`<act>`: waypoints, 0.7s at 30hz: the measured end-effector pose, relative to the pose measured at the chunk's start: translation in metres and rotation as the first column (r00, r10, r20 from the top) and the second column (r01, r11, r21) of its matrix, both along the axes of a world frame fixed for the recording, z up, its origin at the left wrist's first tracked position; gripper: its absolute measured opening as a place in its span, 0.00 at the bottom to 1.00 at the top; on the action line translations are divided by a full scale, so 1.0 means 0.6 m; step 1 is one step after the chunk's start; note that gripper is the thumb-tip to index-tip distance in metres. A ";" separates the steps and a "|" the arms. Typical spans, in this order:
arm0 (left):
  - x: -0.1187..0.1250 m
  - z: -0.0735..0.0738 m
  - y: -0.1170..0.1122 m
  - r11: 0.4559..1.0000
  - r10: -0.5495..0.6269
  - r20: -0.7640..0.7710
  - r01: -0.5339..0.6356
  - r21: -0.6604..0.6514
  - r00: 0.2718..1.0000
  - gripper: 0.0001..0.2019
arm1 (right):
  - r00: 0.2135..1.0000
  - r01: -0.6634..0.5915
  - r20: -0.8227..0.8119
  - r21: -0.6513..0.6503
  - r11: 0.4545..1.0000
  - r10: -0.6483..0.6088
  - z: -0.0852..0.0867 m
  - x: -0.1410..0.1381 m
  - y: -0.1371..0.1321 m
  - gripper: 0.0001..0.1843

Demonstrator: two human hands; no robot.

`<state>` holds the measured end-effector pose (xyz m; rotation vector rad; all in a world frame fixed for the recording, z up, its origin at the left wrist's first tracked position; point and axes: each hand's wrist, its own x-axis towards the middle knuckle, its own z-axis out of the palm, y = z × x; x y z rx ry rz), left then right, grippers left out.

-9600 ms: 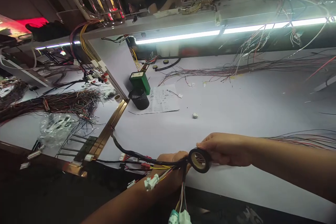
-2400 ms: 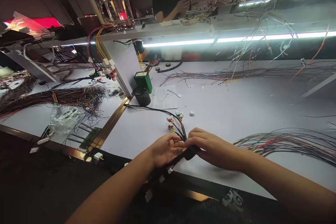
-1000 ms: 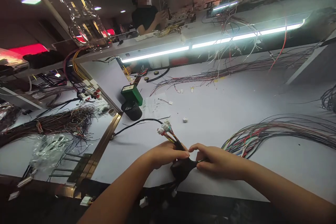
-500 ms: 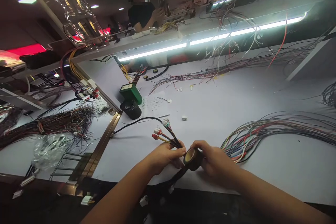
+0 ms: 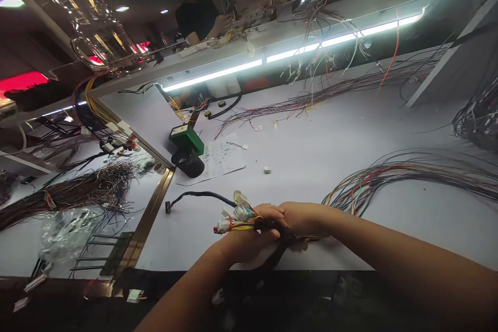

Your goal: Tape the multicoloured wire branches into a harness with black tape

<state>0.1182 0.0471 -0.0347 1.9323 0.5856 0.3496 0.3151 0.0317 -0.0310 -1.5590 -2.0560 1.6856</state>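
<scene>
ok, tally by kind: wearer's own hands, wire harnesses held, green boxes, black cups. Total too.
Wearer's hands: 2 (left hand, right hand)
Held wire harness: 1
Green box: 1
Black cup: 1
Total: 5

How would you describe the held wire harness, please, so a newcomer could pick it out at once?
Find the white tabletop and look toward its near edge. There the left grip holds the wire harness. Unlike the loose wires to its right, it carries clustered white, teal and red connectors.

Left hand [image 5: 251,241] curled, right hand [image 5: 301,218] apparently touching it, forearms [image 5: 194,285] angled inward
</scene>
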 end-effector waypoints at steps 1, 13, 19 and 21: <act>0.001 -0.004 -0.002 1.000 0.026 -0.013 -0.026 0.008 1.000 0.10 | 0.999 0.032 -0.037 -0.040 0.999 -0.034 -0.002 0.005 -0.006 0.11; 0.008 0.019 0.054 0.931 -0.063 -0.276 -0.044 -0.363 0.959 0.19 | 0.967 0.102 -0.251 0.246 0.964 -0.038 -0.046 0.038 -0.070 0.14; 0.003 0.010 0.059 0.854 -0.034 -0.255 -0.104 -0.509 0.966 0.18 | 0.977 0.157 -0.195 0.405 0.901 -0.083 -0.062 0.020 -0.084 0.11; 0.003 0.004 0.055 0.807 0.019 -0.256 -0.167 -0.567 0.966 0.18 | 0.961 0.210 -0.255 0.429 0.878 -0.105 -0.056 0.009 -0.091 0.23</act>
